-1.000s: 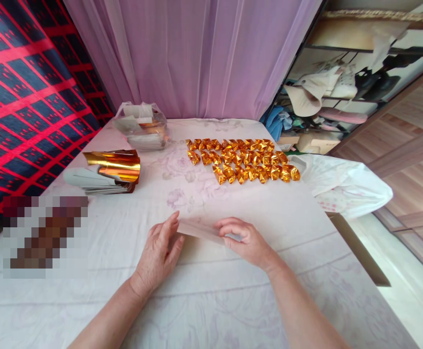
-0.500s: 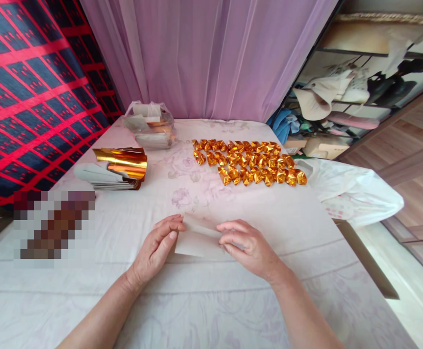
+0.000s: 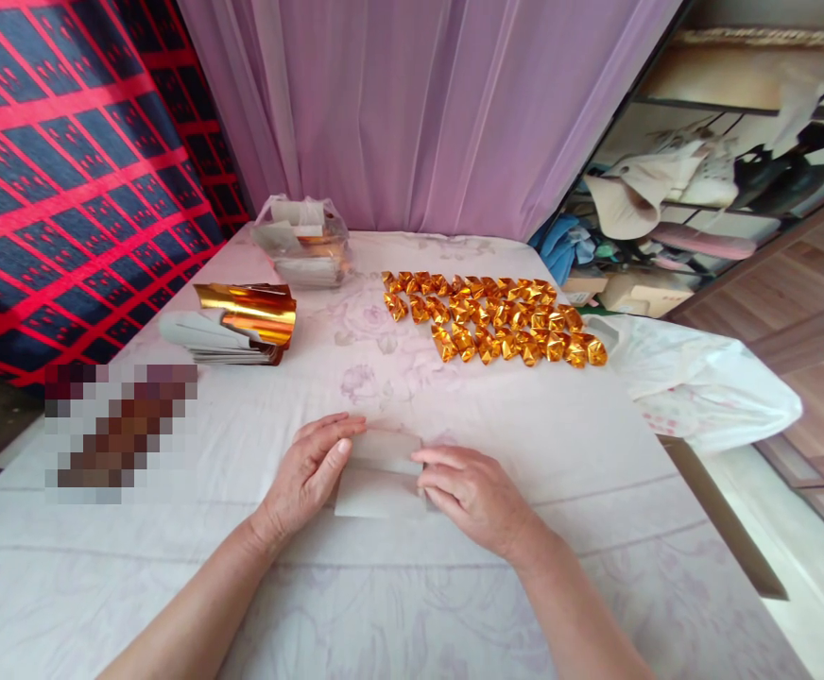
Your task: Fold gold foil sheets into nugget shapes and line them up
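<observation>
A pale grey-white sheet of paper (image 3: 382, 489), creased across its middle, lies low over the cloth between both hands. At its left edge, my left hand (image 3: 317, 465) is closed on it, fingers along the upper part and thumb beside them. My right hand (image 3: 474, 493) pinches the right edge between thumb and curled fingers; that edge is partly hidden behind the fingertips. Beyond the hands, several folded shiny gold paper pieces (image 3: 493, 314) sit in rows. On the left stands a stack of curled gold-and-white sheets (image 3: 246, 323).
A clear plastic bag (image 3: 302, 250) of more sheets rests at the table's back left. A white plastic bag (image 3: 720, 378) hangs by the right edge of the cloth-covered table (image 3: 412, 604). Pixelation hides something (image 3: 125, 430) at left. A crowded shelf (image 3: 695, 198) stands right, a purple curtain (image 3: 398, 113) behind.
The sheet has come down flatter and slightly nearer to me, its crease now plainer. My right hand has shifted a little left along with it. The whole view has swung slightly.
</observation>
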A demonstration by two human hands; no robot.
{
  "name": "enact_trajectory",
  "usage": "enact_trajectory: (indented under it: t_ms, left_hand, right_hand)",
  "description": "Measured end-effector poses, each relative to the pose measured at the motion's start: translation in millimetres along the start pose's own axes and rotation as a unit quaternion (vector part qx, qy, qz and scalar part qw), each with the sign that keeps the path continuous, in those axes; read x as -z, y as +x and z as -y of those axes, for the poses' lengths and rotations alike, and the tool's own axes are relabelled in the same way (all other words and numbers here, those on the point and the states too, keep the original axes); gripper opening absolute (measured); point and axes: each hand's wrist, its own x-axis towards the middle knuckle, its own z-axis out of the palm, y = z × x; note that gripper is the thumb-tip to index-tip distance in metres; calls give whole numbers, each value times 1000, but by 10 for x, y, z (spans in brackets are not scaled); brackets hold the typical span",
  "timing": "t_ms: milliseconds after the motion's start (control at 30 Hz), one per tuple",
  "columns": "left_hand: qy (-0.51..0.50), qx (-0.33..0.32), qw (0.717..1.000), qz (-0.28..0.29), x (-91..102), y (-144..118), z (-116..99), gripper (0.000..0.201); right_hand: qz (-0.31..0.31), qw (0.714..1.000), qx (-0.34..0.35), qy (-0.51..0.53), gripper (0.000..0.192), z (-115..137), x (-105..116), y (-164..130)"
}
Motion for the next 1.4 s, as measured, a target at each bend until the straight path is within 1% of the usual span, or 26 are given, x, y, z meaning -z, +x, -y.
enact_trajectory:
  t_ms: [167,267,433,567,633,733,867,967,1100,1200,1300,1400]
  left_hand:
    - [38,-17,999,-9,-75,-2,106,30]
    - [74,-37,997,-8,-102,-11,144,25]
    - [131,-81,988,-2,-119,-36,120,22]
    - [167,-94,981,23,-124,-45,75,25]
    - [169,-102,980,24,-115,-45,48,25]
    - [143,-127,981,24,-86,-47,-13,23]
    - [103,-149,980,80,-62,-60,-94,17]
    - [99,-143,980,92,-72,-67,-113,15]
    - [109,-141,980,91,-85,-70,-111,16]
    - [121,-145,977,95,-82,-72,-119,17]
    - [132,-150,975,100,-78,-78,-128,17]
    - [133,-156,973,104,-78,-82,-125,16]
  right_hand:
    - [-22,999,26,-37,18,12,-19,15]
    - [-37,997,28,-55,17,-18,-21,14]
    - [-25,997,11,-71,20,-69,0,4]
    - [-39,995,14,-87,18,-81,2,-5]
    - [-46,995,15,-91,18,-79,-1,-7]
    - [-47,994,17,-95,17,-73,-1,-6]
    - [-41,995,13,-90,16,-74,-9,-7]
    - [-40,996,5,-77,16,-89,-29,-14]
    - [-43,999,-11,-31,24,-117,-41,-32]
    - [-56,998,-24,-2,31,-132,-36,-39]
    - [-66,997,-27,-27,28,-132,-50,-26]
    - [-55,994,-40,-88,33,-118,-100,5]
